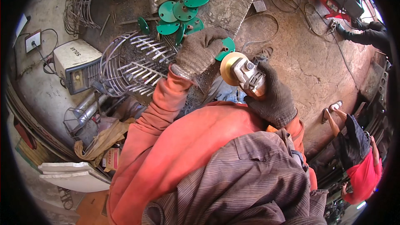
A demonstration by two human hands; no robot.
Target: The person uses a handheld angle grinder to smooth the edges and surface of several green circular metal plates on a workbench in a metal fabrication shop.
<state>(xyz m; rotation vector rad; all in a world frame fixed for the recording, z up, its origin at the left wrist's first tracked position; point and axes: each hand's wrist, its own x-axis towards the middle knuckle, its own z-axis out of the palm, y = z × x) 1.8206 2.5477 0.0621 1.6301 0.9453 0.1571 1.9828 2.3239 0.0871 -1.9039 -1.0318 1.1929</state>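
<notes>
Angle grinder (pixel 248 75), green disc (pixel 225 49) in gloved hands (pixel 277 96) — white machine (pixel 79 61) shows black lettering (pixel 72 52).

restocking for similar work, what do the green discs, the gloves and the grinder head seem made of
Green discs: probably painted metal, judging by their thin, flat shape, even colour and small holes; plastic isn't ruled out.
Gloves: likely knitted fabric, matte and fuzzy-looking.
Grinder head: apparently bare cast metal, silvery with slight shine.

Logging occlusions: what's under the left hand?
The left hand grips a green disc; its outer part shows to the hand's right. More green discs lie just beyond the hand. The disc's gripped part and whatever's directly beneath the palm are covered.
</notes>
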